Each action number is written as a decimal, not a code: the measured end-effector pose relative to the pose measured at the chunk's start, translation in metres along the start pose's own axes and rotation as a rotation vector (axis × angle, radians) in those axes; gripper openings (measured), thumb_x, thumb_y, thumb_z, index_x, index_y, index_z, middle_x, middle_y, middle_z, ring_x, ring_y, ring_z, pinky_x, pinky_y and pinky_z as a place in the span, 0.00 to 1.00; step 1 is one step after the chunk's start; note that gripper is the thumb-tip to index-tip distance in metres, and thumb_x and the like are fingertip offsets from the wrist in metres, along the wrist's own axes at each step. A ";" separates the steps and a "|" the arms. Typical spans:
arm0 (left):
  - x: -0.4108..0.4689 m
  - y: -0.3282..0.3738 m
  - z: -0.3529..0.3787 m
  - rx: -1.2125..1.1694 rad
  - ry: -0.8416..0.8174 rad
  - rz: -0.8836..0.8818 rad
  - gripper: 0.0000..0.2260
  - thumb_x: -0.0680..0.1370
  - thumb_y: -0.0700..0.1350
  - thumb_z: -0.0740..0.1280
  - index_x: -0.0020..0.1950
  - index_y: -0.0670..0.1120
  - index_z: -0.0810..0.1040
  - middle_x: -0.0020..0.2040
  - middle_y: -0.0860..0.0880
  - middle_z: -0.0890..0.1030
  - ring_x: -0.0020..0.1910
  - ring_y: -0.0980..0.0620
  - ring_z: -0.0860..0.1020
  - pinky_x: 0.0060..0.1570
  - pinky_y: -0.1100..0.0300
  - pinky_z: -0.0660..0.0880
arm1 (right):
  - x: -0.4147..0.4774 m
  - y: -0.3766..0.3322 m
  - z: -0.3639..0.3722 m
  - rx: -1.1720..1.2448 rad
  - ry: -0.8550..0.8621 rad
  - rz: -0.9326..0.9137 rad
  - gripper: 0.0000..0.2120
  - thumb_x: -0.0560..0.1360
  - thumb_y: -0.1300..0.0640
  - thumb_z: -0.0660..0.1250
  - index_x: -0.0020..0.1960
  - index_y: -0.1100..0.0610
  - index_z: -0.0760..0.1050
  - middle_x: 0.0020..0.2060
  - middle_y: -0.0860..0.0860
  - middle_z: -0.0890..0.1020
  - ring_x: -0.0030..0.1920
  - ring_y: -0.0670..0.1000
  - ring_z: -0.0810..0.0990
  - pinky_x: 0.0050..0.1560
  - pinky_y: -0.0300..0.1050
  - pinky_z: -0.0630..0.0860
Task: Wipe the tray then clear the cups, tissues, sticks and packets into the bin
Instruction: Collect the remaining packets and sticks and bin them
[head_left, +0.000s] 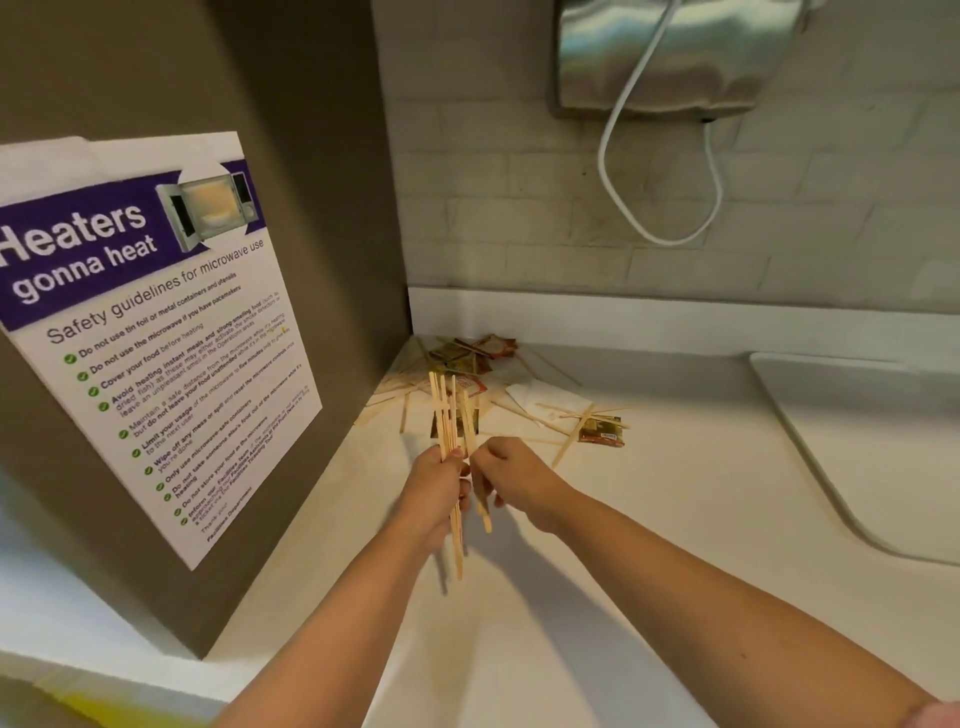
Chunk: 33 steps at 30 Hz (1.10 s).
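head view: hands, left (432, 493) and right (519, 480), each grip wooden sticks (445, 410).

The pale stone worktop (649, 519) meets a tall brown cabinet panel (322, 156) on its left and a tiled wall behind. A printed paper microwave notice (145, 322) is fixed to that panel. A heap of wooden sticks and foil packets (467, 358) lies in the rear left corner. Right of it is a folded white tissue (540, 397), then one separate foil packet (600, 430). A white rounded tray (857, 441) lies far right. Before the heap, the left hand (434, 493) holds a bundle of thin wooden sticks (445, 415). The right hand (519, 478), just beside it, pinches a single wooden stick (485, 512).
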<state>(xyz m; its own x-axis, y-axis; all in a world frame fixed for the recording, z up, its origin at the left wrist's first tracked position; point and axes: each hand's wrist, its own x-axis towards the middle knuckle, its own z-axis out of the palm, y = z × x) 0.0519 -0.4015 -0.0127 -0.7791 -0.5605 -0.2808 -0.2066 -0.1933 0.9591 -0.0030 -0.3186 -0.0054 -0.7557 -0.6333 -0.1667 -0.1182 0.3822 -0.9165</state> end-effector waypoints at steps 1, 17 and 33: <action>-0.003 0.000 0.004 0.009 -0.013 0.004 0.10 0.83 0.40 0.53 0.60 0.44 0.72 0.34 0.48 0.70 0.28 0.55 0.65 0.26 0.64 0.66 | -0.002 0.001 0.001 0.009 0.010 0.007 0.11 0.78 0.60 0.55 0.38 0.59 0.70 0.29 0.51 0.75 0.30 0.48 0.72 0.31 0.38 0.67; -0.046 -0.020 0.082 -0.039 -0.291 -0.107 0.14 0.84 0.43 0.51 0.62 0.38 0.71 0.45 0.43 0.77 0.39 0.50 0.76 0.31 0.59 0.74 | -0.076 0.046 -0.055 0.251 0.318 0.123 0.04 0.76 0.64 0.66 0.43 0.59 0.72 0.35 0.53 0.77 0.36 0.51 0.77 0.38 0.46 0.78; -0.169 -0.052 0.221 0.055 -0.575 -0.162 0.14 0.83 0.42 0.54 0.65 0.38 0.70 0.34 0.43 0.72 0.28 0.48 0.70 0.15 0.68 0.66 | -0.236 0.109 -0.146 0.241 0.435 0.147 0.15 0.83 0.55 0.49 0.68 0.52 0.63 0.39 0.54 0.78 0.30 0.49 0.77 0.25 0.39 0.75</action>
<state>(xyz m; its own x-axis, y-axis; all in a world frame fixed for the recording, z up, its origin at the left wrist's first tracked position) 0.0632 -0.1187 -0.0077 -0.9272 0.0018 -0.3747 -0.3682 -0.1897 0.9102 0.0685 -0.0299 -0.0127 -0.9571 -0.2270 -0.1799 0.1218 0.2481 -0.9610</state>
